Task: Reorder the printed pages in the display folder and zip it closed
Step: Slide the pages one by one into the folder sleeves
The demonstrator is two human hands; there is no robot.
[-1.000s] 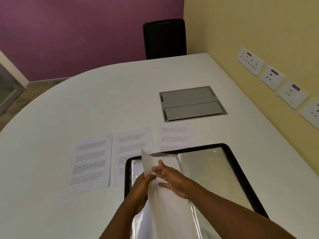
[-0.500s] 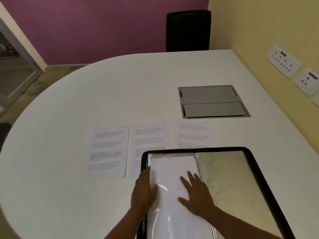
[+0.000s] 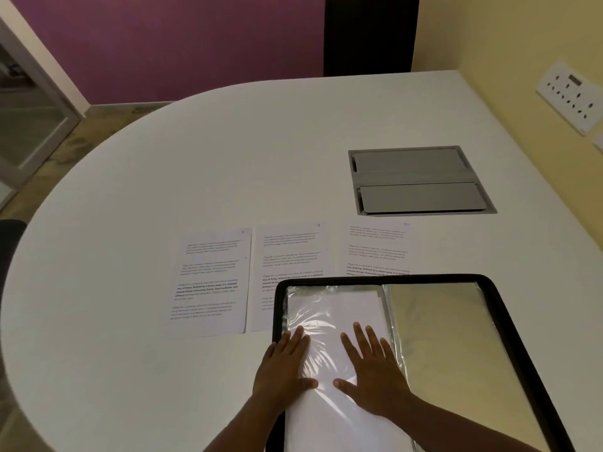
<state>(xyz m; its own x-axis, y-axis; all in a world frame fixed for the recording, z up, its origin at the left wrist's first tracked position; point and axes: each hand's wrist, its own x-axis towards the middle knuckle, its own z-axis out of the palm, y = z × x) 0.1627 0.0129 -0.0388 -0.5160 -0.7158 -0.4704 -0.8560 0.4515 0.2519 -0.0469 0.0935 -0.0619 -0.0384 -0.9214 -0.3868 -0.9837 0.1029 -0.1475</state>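
The display folder [image 3: 509, 327] lies open on the table's near right, black-rimmed, with clear plastic sleeves. Its left half holds a sleeve with a blank white sheet [image 3: 339, 308] facing up. My left hand [image 3: 283, 370] lies flat on that sleeve's left edge, fingers straight. My right hand [image 3: 372, 370] presses flat on the sleeve's middle. The folder's right half shows an empty shiny sleeve. Three printed pages lie in a row beyond the folder: left page [image 3: 208, 282], middle page [image 3: 290, 252], right page [image 3: 378, 246]. The folder's rim covers the lower parts of the middle and right pages.
A grey cable hatch [image 3: 417, 179] is set into the white table [image 3: 163, 177] behind the pages. A black chair [image 3: 368, 34] stands at the far edge. Wall sockets [image 3: 574, 96] sit on the yellow wall at right.
The sleeve that my hands held raised a second ago now lies flat on the folder's left half. Both hands have flattened onto it and slid slightly toward me.
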